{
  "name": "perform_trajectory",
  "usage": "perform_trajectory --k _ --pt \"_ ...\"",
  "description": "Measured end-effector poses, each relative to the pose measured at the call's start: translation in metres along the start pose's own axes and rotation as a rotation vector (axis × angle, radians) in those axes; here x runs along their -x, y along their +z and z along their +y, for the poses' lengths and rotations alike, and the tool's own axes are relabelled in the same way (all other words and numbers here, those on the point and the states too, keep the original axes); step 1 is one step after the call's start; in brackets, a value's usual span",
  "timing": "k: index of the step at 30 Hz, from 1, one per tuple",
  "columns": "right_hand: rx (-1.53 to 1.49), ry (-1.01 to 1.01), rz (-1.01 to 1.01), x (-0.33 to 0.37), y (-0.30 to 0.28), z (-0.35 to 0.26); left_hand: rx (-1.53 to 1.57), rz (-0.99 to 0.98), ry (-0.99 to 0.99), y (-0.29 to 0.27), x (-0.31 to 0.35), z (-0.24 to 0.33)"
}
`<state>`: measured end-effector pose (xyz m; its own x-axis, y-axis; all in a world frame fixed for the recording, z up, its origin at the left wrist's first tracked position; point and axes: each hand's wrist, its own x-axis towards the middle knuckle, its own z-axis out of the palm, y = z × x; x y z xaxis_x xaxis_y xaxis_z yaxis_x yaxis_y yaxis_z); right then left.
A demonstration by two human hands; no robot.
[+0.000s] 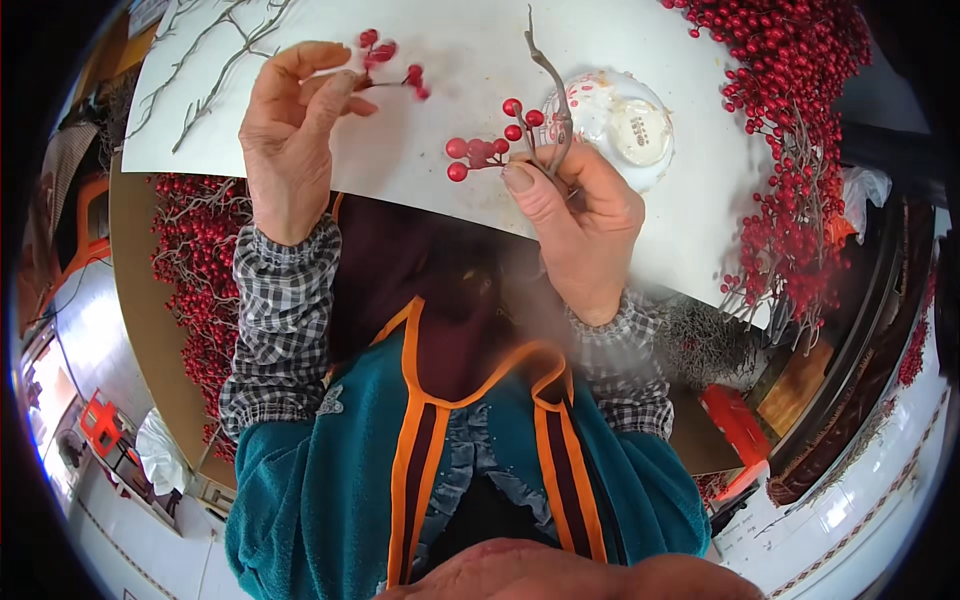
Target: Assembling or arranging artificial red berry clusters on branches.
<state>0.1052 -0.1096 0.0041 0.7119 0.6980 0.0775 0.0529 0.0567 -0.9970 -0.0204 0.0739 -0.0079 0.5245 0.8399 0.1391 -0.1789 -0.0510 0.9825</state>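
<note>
Over the white table, my left hand (295,125) pinches a small sprig of red berries (375,50) between thumb and fingertips; the berries are slightly blurred. Opposite it, my right hand (590,220) grips a brown twig (556,90) that stands upright from the fingers. Several red berries (480,150) on short stems stick out to the left of that twig, at my right thumb. Where the stems meet the twig is partly hidden by the fingers. The two hands are apart. Just behind my right hand is a white bowl-like dish (640,130) with whitish and brownish residue.
Bare branches (215,85) lie at the table's far left. A large heap of red-berry branches (790,150) covers its right side. More berry branches (200,290) sit in a cardboard box (140,300) below the left edge. A red plastic object (735,425) is at lower right.
</note>
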Motion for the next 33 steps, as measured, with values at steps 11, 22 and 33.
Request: perform_trajectory --k 11,22,33 --pt "0.172 -0.057 -0.156 -0.002 0.003 -0.004 -0.489 -0.556 0.291 0.018 0.037 0.034" --pt "0.105 -0.090 -0.257 0.005 0.000 -0.002 -0.032 -0.395 -0.169 0.033 0.066 0.020" --pt "0.142 -0.100 0.065 0.022 -0.039 -0.029 -0.187 -0.425 -0.058 0.021 0.056 0.022"
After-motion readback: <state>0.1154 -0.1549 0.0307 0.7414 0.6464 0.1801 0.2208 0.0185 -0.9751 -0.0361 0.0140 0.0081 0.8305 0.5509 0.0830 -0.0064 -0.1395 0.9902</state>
